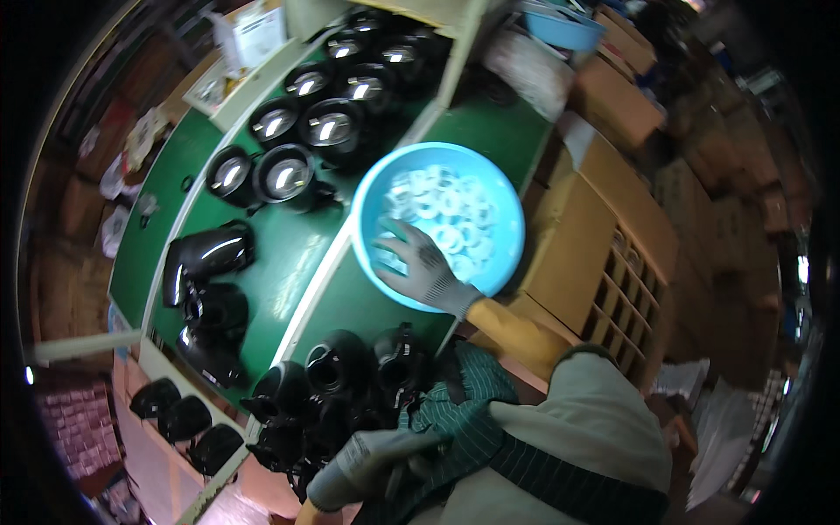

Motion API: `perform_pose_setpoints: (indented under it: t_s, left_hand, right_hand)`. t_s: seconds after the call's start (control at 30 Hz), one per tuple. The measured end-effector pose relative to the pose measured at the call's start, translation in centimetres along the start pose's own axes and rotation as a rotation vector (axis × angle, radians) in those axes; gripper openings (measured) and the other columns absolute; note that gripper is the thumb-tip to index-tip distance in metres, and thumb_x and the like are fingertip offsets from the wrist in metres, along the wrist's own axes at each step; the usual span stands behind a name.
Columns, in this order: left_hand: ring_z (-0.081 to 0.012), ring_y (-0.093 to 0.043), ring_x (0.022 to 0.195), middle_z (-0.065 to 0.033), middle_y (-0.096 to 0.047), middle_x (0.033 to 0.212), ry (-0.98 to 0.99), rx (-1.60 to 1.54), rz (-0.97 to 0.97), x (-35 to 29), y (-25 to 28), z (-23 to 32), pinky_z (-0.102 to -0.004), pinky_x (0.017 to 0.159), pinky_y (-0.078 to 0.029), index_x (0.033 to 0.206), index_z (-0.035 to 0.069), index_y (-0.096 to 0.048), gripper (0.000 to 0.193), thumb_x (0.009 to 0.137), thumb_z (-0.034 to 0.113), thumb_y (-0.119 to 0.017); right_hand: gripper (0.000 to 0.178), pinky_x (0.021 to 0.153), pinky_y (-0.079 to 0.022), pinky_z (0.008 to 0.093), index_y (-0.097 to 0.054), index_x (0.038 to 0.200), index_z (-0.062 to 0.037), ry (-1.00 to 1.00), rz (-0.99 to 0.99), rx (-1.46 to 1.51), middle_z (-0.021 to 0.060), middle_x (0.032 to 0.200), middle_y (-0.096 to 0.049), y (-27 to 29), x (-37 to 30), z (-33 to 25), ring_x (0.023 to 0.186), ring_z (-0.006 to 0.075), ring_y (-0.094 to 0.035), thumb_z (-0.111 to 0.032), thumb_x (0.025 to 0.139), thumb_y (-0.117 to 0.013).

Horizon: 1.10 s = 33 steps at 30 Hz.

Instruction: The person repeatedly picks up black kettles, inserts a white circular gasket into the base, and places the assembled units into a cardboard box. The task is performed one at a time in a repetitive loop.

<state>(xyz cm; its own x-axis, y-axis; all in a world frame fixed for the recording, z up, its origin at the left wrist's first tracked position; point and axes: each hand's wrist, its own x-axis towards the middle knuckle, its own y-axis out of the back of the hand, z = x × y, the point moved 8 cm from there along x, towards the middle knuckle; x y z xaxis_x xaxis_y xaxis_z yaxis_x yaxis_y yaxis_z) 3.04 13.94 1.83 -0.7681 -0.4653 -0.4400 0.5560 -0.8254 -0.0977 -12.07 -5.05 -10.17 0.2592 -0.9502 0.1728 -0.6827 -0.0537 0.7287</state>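
My right hand [422, 269], in a grey glove, reaches into a light blue plastic basin [511, 229]. Its fingers are spread at the left side of many translucent white plastic rings [446, 206], and no ring shows clearly in its grasp. Low in front of my body is my left hand [372, 459], also gloved in grey. Its fingers are curled beside dark clothing and black parts; what they hold, if anything, is hidden. Just past it stands a cluster of glossy black rounded housings [337, 363] with round openings.
More black housings with shiny round faces [284, 178] stand in rows at the back of the green workbench [289, 262]. Several curved black parts [208, 258] lie at its left. A pale rail [319, 280] crosses the bench. An open cardboard box with dividers [626, 297] stands at the right.
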Motion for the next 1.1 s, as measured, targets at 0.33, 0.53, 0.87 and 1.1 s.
perform_pose_setpoints:
  t_s: [0.33, 0.53, 0.87, 1.1]
  left_hand:
    - [-0.0231, -0.071, 0.108, -0.0125, -0.072, 0.114, -0.030, 0.149, -0.347, 9.9, -11.7, 4.6, -0.0368, 0.090, -0.059, 0.138, 0.006, -0.058, 0.057, 0.084, 0.007, -0.075]
    - [-0.0165, -0.070, 0.080, -0.0110, -0.074, 0.088, -0.155, 0.582, 0.050, 19.4, -9.4, -0.3, -0.0312, 0.071, -0.055, 0.101, 0.001, -0.071, 0.028, 0.080, 0.017, -0.078]
    - [-0.0225, -0.070, 0.086, -0.0106, -0.074, 0.094, 0.176, 0.577, 0.094, 29.4, -12.7, -3.2, -0.0356, 0.077, -0.055, 0.101, 0.001, -0.075, 0.026, 0.079, 0.015, -0.078]
    - [-0.0269, -0.071, 0.085, -0.0148, -0.073, 0.092, 0.117, 0.484, 0.121, 30.6, -14.9, -1.6, -0.0345, 0.076, -0.055, 0.100, 0.002, -0.077, 0.034, 0.071, 0.018, -0.084]
  right_hand:
    - [0.037, 0.098, -0.051, 0.0412, -0.065, 0.126, -0.0101, -0.618, 0.828, -0.342, 0.0160, 0.128, -0.062, 19.0, -34.4, 18.3, 0.121, 0.0319, -0.059, -0.020, 0.091, -0.074]
    - [0.043, 0.061, -0.051, 0.0271, -0.061, 0.136, -0.0118, -1.116, 1.068, 0.231, 0.0039, 0.098, -0.070, 27.2, -45.7, 35.4, 0.070, 0.0080, -0.059, -0.024, 0.095, -0.072]
    - [0.083, 0.113, -0.033, 0.0561, -0.052, 0.143, -0.0156, -1.516, 0.088, -0.466, 0.0106, 0.154, -0.046, 37.2, -44.5, 60.2, 0.144, 0.0364, -0.038, -0.055, 0.075, -0.079]
    - [0.088, 0.120, -0.019, 0.0581, -0.043, 0.147, -0.0177, -1.552, 0.056, -0.733, 0.0132, 0.157, -0.038, 37.3, -44.6, 60.1, 0.149, 0.0361, -0.026, -0.055, 0.074, -0.075]
